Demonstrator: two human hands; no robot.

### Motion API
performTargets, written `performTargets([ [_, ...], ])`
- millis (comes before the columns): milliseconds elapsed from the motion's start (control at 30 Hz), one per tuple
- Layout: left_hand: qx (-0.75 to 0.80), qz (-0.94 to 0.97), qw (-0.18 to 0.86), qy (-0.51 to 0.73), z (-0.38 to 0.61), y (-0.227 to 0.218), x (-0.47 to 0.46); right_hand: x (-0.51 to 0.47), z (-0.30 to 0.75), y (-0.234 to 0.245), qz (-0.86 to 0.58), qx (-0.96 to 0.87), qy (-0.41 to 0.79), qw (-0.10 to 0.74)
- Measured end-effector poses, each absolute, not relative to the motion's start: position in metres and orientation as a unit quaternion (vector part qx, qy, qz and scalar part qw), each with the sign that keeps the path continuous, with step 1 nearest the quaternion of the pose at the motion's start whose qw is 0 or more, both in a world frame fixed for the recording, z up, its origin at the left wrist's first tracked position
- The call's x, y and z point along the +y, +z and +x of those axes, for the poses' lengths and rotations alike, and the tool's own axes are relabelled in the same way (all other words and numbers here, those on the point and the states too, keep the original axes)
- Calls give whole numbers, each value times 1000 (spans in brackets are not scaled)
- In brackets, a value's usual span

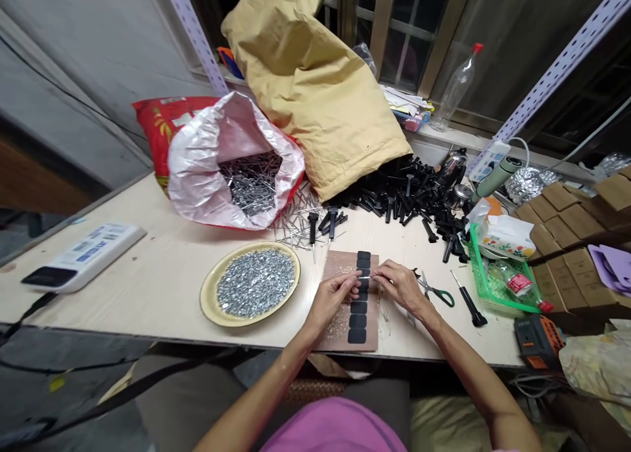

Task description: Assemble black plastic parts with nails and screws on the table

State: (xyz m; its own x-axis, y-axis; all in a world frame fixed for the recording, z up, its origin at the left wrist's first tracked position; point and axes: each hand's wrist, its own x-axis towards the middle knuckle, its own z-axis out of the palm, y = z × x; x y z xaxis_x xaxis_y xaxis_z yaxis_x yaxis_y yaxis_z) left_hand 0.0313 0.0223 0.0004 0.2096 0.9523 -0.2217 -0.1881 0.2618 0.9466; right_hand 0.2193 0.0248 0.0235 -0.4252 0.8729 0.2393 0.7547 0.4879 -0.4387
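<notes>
My left hand [340, 289] and my right hand [400, 285] meet over a brown board [340, 334], fingers pinched. Between the fingertips runs a thin pale rod [365, 278], too small to make out exactly; both hands grip it. Beneath it a column of black rounded-square pads [357, 320] lies on the board. To the left of the board stands a cream oval dish [210, 307] full of small silvery metal pieces [254, 284]. Just right of my right hand are scissors [441, 294] with dark green handles and a black-handled tool [470, 306] with a thin metal shaft.
A red and white sack [192, 169] spills thin metal rods [254, 186] at the back. A brown paper sack [320, 97] leans beside a heap of black plastic handles [404, 192]. A green basket [497, 301], small cardboard boxes [572, 242] and a white device [83, 255] flank the work area.
</notes>
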Motion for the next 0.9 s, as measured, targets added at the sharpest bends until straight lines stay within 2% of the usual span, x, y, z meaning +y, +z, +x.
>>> performTargets([
  [267,444,362,703,422,36,-4,26,12,212,25,-500,-801,182,276],
  [500,455,316,630,544,44,-3,20,-5,175,9,-589,-687,153,398],
  [733,375,288,761,445,19,3,27,7,185,12,-524,-671,329,407],
  [833,374,298,743,469,20,0,24,10,181,12,-541,-603,403,427],
  [900,392,313,705,501,28,-1,20,9,170,12,-557,-572,385,462],
])
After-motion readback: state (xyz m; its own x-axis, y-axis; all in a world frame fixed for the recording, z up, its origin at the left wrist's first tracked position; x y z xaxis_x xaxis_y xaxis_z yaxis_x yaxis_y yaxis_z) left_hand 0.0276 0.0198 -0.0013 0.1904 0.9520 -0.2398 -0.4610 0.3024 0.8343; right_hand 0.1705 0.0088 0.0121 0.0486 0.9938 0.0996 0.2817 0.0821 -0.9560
